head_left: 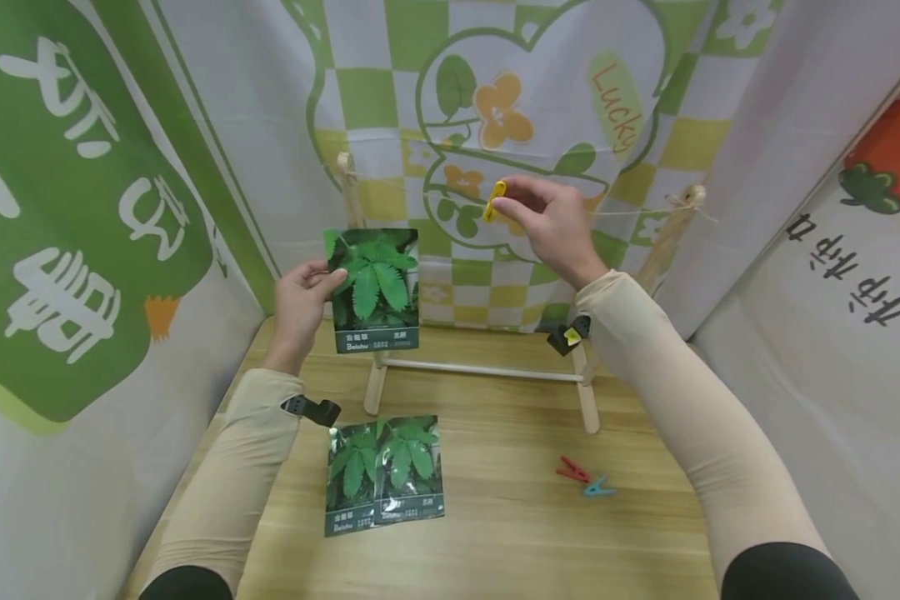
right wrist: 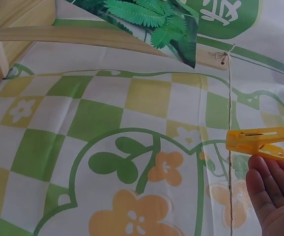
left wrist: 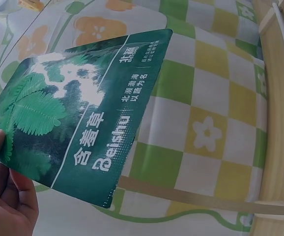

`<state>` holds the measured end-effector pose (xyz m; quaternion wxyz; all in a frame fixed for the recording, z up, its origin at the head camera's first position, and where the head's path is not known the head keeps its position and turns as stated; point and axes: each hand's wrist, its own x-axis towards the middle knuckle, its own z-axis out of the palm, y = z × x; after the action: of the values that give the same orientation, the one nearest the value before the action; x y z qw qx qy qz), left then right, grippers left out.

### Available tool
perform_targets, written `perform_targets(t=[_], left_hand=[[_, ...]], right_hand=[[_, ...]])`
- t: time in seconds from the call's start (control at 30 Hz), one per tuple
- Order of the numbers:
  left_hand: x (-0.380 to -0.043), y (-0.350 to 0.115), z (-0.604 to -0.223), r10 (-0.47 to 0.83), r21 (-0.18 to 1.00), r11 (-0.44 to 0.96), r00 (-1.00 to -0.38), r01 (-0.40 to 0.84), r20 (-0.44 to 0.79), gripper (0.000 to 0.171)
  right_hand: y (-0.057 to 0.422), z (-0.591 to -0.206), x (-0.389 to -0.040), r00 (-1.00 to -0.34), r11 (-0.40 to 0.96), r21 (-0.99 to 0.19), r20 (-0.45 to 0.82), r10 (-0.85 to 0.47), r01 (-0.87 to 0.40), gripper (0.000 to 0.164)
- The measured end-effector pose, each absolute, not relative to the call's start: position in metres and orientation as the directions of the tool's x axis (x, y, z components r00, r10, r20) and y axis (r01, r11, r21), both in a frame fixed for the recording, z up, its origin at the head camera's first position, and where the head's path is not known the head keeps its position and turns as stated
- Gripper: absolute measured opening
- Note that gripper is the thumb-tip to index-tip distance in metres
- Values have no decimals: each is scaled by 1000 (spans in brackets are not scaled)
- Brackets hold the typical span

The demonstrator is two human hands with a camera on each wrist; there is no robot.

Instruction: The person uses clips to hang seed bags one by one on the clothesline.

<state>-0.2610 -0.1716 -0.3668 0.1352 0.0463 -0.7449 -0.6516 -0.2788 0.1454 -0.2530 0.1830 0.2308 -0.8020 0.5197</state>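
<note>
- Likely faults: the green packet [head_left: 375,292], pinched only at its left edge by the left hand [head_left: 300,304], could swing or slip; the yellow clip [head_left: 495,202], pinched between thumb and fingers, could drop if the thumb slid.
- Further risk — in the right wrist view the clip overlapped the cord [right wrist: 230,98], though contact could not be told; misjudged depth could make it miss.
- Pose: both forearms reached forward, the right hand [head_left: 551,217] higher than the left.
- Location: the packet was held upright in the air, lower than the cord, clear of the table [head_left: 510,542].
</note>
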Motion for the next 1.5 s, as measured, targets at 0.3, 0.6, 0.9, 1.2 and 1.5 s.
perform_targets(t=[0.3,0.6,0.9,1.2,1.5], left_hand=[[-269,-165,-365,-221,990,98,-967,106,126,11],[-275,-159,-363,-183,985,139,-975,103,128,41],[-284,-152,-360,-169,980,152,-974,126,151,34],[-290,-144,-361,-173,982,126,-971,143,164,32],[-292,-137,-355,-166,979,122,-969,161,181,28]], right_hand=[[135,-248,-286,-843,340,-772,506,-181,-537,28],[123,-242,-293,-840,321,-776,506,-196,-543,28],[107,-237,-297,-847,307,-790,484,-220,-531,29],[87,-227,-303,-804,299,-747,543,-242,-594,25],[69,-219,-310,-771,434,-644,584,-254,-630,20]])
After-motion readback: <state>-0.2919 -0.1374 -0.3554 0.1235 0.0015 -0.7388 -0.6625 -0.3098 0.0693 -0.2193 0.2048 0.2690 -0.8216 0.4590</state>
